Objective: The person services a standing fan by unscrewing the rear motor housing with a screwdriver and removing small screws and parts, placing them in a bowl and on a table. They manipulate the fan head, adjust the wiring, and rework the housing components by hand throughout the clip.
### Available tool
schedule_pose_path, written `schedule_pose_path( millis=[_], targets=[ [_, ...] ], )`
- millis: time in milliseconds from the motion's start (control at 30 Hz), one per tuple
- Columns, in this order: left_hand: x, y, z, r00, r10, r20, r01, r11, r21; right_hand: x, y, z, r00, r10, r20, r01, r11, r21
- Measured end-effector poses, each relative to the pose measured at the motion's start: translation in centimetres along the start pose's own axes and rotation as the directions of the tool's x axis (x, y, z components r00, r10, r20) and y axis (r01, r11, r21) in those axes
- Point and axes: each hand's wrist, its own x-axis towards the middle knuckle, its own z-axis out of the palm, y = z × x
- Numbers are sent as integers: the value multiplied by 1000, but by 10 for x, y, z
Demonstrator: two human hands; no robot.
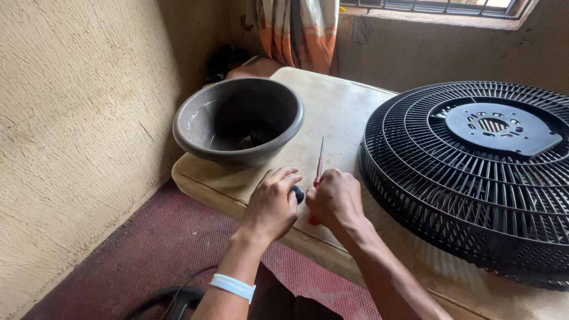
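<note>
Head view: 2 hands sit close together at the near edge of the table (344, 106). The right hand (335, 200) is curled tight round a red screwdriver (319, 172). Its red handle end pokes out under the fist, toward the person, & the thin shaft sticks up & away, toward the far side of the table. So the tool's long line runs near-to-far, almost straight, w/ the tip pointing away from the body. The left hand (271, 204) is bent over a small dark knob (298, 193), fingers resting on it; can't tell if it grips it all the way or just touches. The knob lies between the 2 hands, just beside the screwdriver handle, so both hands are about as near to it, the left one right on it. Left of the hands & a bit further off sits 1 grey bowl (237, 118) w/ some dark bits inside; too small to tell what. To the right lies 1 big black fan grille (474, 178), flat on the table, well apart from the knob. Count: 1 screwdriver, 1 knob, 1 bowl, 1 grille. 1 pale wristband (233, 287) on the left arm.
</note>
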Motion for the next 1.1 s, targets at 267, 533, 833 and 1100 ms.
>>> schedule_pose_path(
  millis=[267,533,833,1100],
  targets=[
    [0,-6,13,999,13,29,-14,999,37,10,5,19,997,-47,-61,44,998,-47],
    [-2,-8,15,999,15,36,-16,999,33,12,3,21,999,2,35,3,991,-137],
    [-12,-18,-8,993,-63,-99,50,990,-134,-2,-6,0,989,-116,-91,108,990,-87],
    [-26,-37,-38,942,-324,-87,302,932,-199,-8,-22,0,873,-422,-244,442,896,33]
  ],
)
